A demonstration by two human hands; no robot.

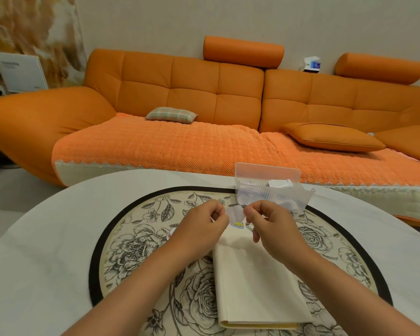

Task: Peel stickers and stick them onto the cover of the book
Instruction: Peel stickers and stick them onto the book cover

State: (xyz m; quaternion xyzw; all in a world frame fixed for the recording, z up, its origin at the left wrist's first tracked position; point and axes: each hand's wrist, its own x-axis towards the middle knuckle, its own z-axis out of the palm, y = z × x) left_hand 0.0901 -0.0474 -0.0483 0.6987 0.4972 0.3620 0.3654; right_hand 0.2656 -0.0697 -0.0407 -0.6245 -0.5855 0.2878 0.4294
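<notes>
Read no text anywhere. Made out two faint grey lines of print near the top of the white box [20, 71] leaning at the far left, too small and blurred to decipher. Noted a dark mark on the blue-and-white carton [312, 64] behind the orange sofa [192, 93], likewise illegible. Saw only a small yellow cartoon picture on the sticker [238, 224] lying on the cream book [252, 287] cover.
</notes>
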